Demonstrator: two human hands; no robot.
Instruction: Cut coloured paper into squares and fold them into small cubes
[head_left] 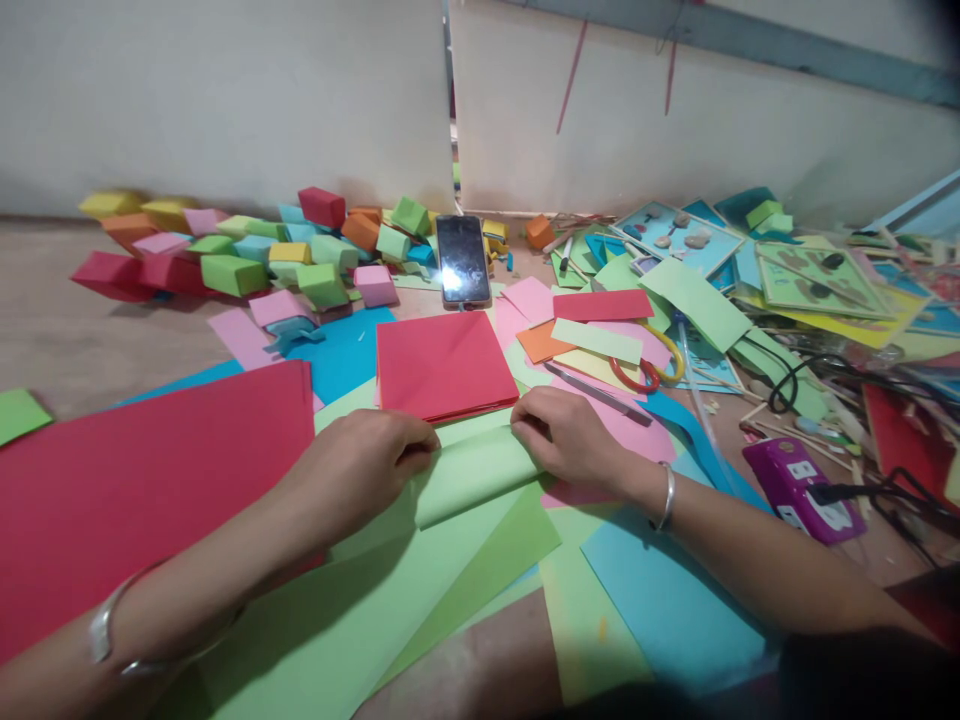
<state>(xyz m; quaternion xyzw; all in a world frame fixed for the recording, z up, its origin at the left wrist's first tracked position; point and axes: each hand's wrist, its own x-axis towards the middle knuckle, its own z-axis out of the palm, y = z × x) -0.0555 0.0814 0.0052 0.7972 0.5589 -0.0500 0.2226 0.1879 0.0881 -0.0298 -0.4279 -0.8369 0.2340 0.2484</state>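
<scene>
Pinching one pale green folded sheet [480,475] here, fingertips closed on the paper: left hand [379,460] at its left end, right hand [566,435] at its right. Long axis goes side to side, right end angled a bit away from me. It's just my side of one red paper stack [446,365], with one phone [463,262] beyond and one pair of scissors [636,378] off right.

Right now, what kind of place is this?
It looks like a papercraft corner, maybe on a floor beside a wall. The left hand and right hand hold folded pale green paper, scissors lie close by, and colorful paper boxes sit along the wall.
</scene>
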